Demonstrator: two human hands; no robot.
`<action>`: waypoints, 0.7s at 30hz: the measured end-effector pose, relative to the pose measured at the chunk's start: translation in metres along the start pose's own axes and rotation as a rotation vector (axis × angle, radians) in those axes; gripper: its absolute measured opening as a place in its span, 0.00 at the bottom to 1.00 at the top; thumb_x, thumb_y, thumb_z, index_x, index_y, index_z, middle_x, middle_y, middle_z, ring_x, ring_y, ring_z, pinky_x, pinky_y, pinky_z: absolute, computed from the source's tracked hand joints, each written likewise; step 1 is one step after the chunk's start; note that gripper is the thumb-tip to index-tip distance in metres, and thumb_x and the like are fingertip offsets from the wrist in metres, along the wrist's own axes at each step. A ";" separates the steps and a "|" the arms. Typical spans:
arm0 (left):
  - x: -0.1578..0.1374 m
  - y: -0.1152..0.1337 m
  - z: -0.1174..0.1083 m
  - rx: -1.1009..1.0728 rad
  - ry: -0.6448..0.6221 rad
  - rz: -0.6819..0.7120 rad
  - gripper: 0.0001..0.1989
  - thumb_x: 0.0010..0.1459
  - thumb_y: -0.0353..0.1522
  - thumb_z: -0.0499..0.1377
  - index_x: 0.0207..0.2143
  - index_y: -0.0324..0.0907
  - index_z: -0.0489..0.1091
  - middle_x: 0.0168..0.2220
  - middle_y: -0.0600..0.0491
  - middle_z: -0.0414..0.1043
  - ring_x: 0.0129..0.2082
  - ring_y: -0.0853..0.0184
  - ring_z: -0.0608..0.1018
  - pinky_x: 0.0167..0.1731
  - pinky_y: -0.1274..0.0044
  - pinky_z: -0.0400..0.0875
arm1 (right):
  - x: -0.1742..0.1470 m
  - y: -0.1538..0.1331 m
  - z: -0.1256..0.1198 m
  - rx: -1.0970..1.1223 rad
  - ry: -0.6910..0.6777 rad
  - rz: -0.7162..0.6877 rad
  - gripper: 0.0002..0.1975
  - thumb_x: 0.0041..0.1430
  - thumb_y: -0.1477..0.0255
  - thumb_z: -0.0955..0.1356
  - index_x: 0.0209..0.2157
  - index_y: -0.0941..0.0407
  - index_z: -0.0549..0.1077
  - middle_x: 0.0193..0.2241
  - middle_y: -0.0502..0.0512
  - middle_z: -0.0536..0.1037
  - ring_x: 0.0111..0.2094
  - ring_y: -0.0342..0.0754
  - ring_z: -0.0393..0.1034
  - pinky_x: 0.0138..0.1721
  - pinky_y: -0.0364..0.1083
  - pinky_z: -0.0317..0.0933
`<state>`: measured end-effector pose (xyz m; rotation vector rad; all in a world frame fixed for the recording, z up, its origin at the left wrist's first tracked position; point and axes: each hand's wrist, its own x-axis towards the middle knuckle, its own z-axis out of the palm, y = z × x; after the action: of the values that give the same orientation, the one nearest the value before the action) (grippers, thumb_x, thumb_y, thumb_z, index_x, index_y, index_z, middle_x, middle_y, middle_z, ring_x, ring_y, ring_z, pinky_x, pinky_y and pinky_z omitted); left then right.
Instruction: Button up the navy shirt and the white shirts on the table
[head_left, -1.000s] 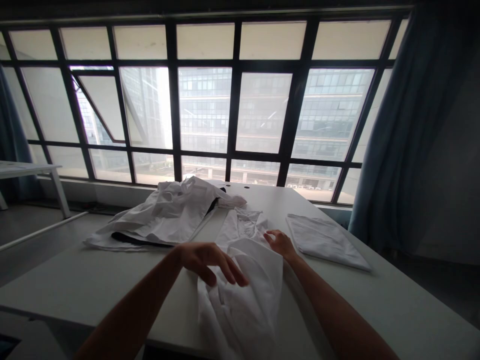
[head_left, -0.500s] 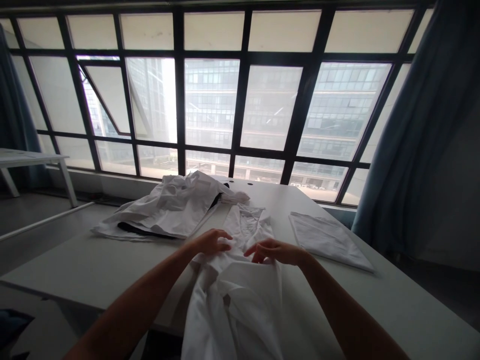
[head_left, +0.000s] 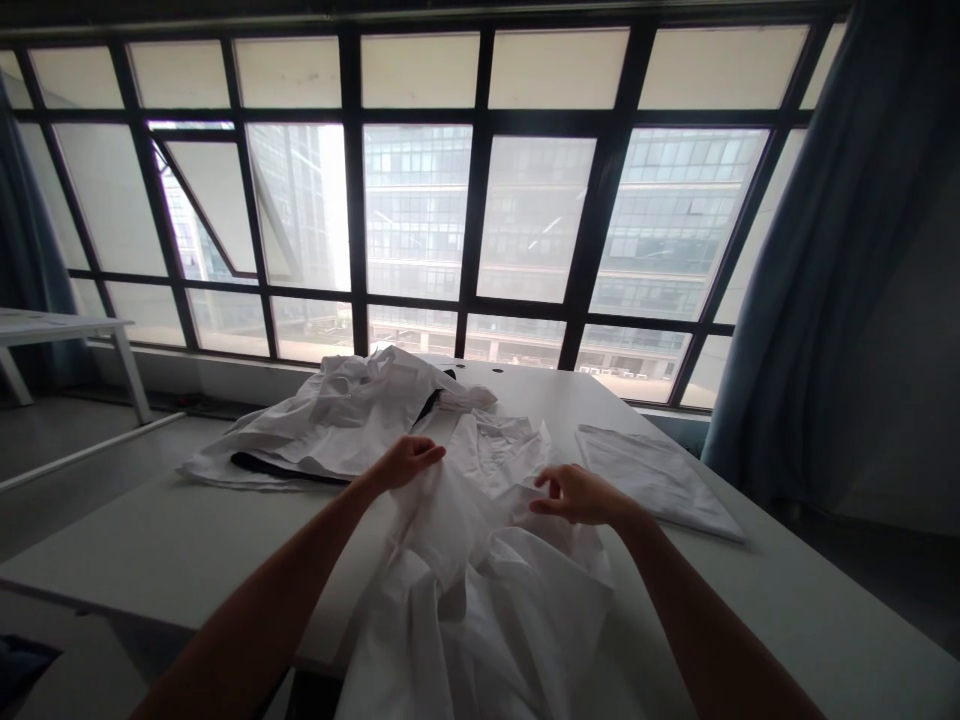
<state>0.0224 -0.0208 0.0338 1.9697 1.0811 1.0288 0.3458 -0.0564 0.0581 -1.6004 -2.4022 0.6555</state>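
A crumpled white garment (head_left: 487, 570) stretches along the table towards me, its near end dropping out at the bottom of the view. Its folds hide the exact kind. My left hand (head_left: 409, 462) pinches the garment's upper left part and holds it raised, so the cloth hangs in a slope from the fingers. On the right side of the same garment, my right hand (head_left: 577, 494) hovers close over the cloth, thumb and forefinger bent and apart. Its other fingers are partly hidden. Beyond both hands, the garment's gathered far end lies on the table.
A heap of white garments with black edging (head_left: 337, 420) lies at the left back of the white table (head_left: 787, 610). A folded white cloth (head_left: 660, 480) lies at the right. Behind stand large windows (head_left: 420, 210) and a blue curtain (head_left: 802, 300). Another white table (head_left: 60, 328) is far left.
My left hand has moved left and up, lifting the cloth. My right hand has shifted right, its thumb and forefinger wider apart. The garment is spread wider between them.
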 end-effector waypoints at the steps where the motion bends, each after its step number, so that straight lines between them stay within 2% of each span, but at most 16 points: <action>1: -0.002 0.007 0.010 -0.071 0.032 0.013 0.32 0.47 0.60 0.57 0.20 0.40 0.60 0.18 0.61 0.52 0.20 0.75 0.56 0.21 0.80 0.50 | 0.004 -0.006 0.006 -0.009 0.103 -0.110 0.28 0.49 0.50 0.73 0.40 0.59 0.78 0.29 0.56 0.78 0.25 0.46 0.70 0.28 0.43 0.60; 2: -0.004 0.014 0.020 -0.139 0.050 0.029 0.32 0.47 0.60 0.57 0.21 0.40 0.60 0.19 0.61 0.53 0.21 0.75 0.56 0.21 0.81 0.50 | 0.008 -0.013 0.014 -0.004 0.138 -0.212 0.27 0.48 0.51 0.74 0.42 0.58 0.77 0.29 0.54 0.78 0.26 0.45 0.69 0.29 0.43 0.60; 4: -0.009 0.027 0.037 -0.254 0.010 0.067 0.31 0.49 0.60 0.57 0.24 0.39 0.62 0.20 0.60 0.54 0.21 0.75 0.57 0.21 0.81 0.52 | 0.016 -0.022 0.028 0.030 0.066 -0.350 0.24 0.48 0.52 0.74 0.37 0.58 0.78 0.23 0.49 0.74 0.23 0.42 0.64 0.26 0.41 0.57; 6: -0.013 0.034 0.046 -0.315 -0.085 0.110 0.30 0.51 0.59 0.57 0.27 0.38 0.65 0.21 0.59 0.57 0.21 0.74 0.59 0.22 0.81 0.53 | 0.021 -0.026 0.037 0.064 -0.031 -0.394 0.22 0.49 0.51 0.73 0.25 0.59 0.74 0.17 0.46 0.68 0.19 0.40 0.58 0.21 0.40 0.52; 8: -0.014 0.032 0.046 -0.297 -0.099 0.164 0.30 0.55 0.58 0.54 0.27 0.38 0.65 0.22 0.58 0.58 0.22 0.73 0.60 0.22 0.80 0.56 | 0.022 -0.025 0.037 0.127 -0.041 -0.394 0.25 0.51 0.51 0.71 0.19 0.58 0.69 0.14 0.45 0.63 0.18 0.39 0.54 0.19 0.40 0.49; 10: -0.011 0.022 0.042 -0.216 -0.026 0.198 0.30 0.59 0.57 0.50 0.26 0.39 0.66 0.23 0.56 0.61 0.24 0.71 0.63 0.24 0.79 0.60 | 0.019 -0.020 0.030 0.245 0.013 -0.378 0.24 0.53 0.50 0.70 0.21 0.58 0.68 0.15 0.45 0.65 0.17 0.39 0.56 0.19 0.40 0.50; 12: -0.008 0.007 0.040 -0.113 -0.017 0.192 0.28 0.62 0.54 0.47 0.29 0.39 0.69 0.26 0.53 0.68 0.28 0.67 0.69 0.29 0.77 0.65 | 0.016 -0.013 0.020 0.340 0.155 -0.359 0.23 0.56 0.50 0.68 0.25 0.57 0.69 0.16 0.46 0.67 0.17 0.40 0.59 0.19 0.40 0.53; 15: -0.005 -0.014 0.045 0.088 -0.194 0.211 0.21 0.60 0.49 0.54 0.40 0.41 0.73 0.37 0.50 0.75 0.39 0.62 0.74 0.40 0.75 0.69 | 0.016 -0.002 0.012 0.380 0.356 -0.350 0.24 0.57 0.49 0.67 0.26 0.57 0.69 0.16 0.48 0.69 0.17 0.42 0.63 0.20 0.41 0.57; 18: -0.005 -0.020 0.056 0.306 -0.307 0.279 0.17 0.53 0.41 0.63 0.42 0.41 0.74 0.42 0.49 0.75 0.43 0.60 0.74 0.46 0.73 0.68 | 0.022 0.002 0.017 0.417 0.412 -0.371 0.23 0.57 0.49 0.67 0.27 0.57 0.71 0.21 0.52 0.74 0.20 0.45 0.68 0.23 0.43 0.62; 21: -0.006 -0.013 0.064 0.392 -0.313 0.326 0.11 0.53 0.34 0.61 0.39 0.41 0.74 0.43 0.49 0.76 0.41 0.61 0.76 0.45 0.73 0.70 | 0.025 -0.007 0.027 0.434 0.391 -0.445 0.21 0.59 0.51 0.66 0.31 0.57 0.72 0.27 0.56 0.77 0.27 0.49 0.74 0.30 0.46 0.68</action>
<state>0.0711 -0.0312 -0.0092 2.5855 0.8507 0.6616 0.3197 -0.0430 0.0348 -0.8843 -2.0410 0.6436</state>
